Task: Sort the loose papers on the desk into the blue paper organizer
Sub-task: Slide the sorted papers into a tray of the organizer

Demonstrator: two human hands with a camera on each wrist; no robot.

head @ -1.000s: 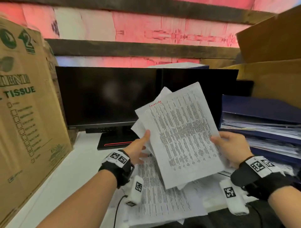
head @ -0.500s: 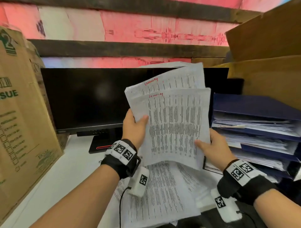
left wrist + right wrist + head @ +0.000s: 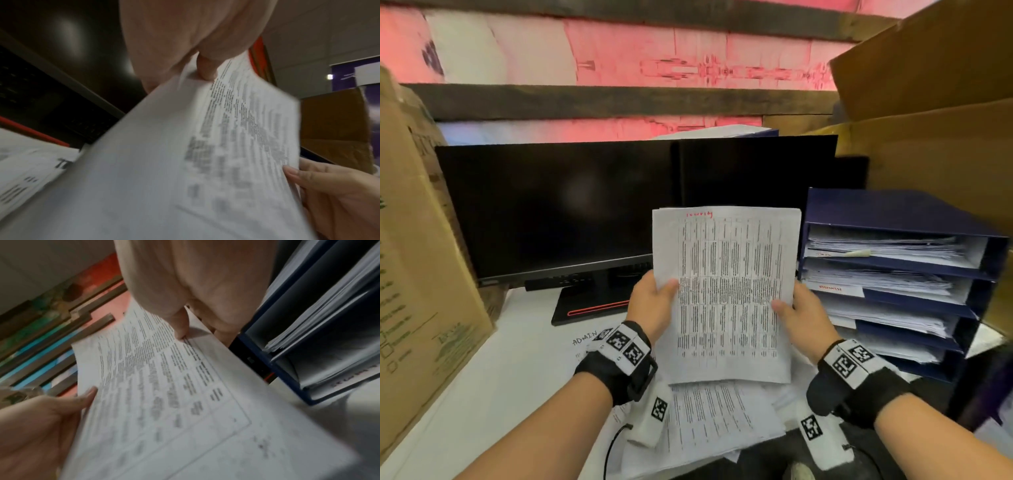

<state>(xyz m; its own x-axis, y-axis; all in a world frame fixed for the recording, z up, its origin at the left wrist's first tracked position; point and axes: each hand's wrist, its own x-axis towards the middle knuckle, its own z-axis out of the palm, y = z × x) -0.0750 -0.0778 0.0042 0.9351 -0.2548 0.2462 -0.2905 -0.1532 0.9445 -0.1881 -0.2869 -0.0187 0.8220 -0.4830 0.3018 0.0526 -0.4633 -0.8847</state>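
White printed sheets (image 3: 726, 294) upright between left hand (image 3: 652, 305) and right hand (image 3: 804, 317), thumbs in front.

A white surface (image 3: 517, 370) carries loose printed papers (image 3: 709, 421) lying spread below both hands. Beyond the left hand (image 3: 650, 305) stands a black monitor (image 3: 565, 205) on its base. A cardboard box (image 3: 424, 274) stands far to its left. Just right of the right hand (image 3: 804, 318) sits the blue paper organizer (image 3: 976, 294), its tiers stacked with sheets.

Both hands (image 3: 185, 40) on blurry sheet (image 3: 205, 154)
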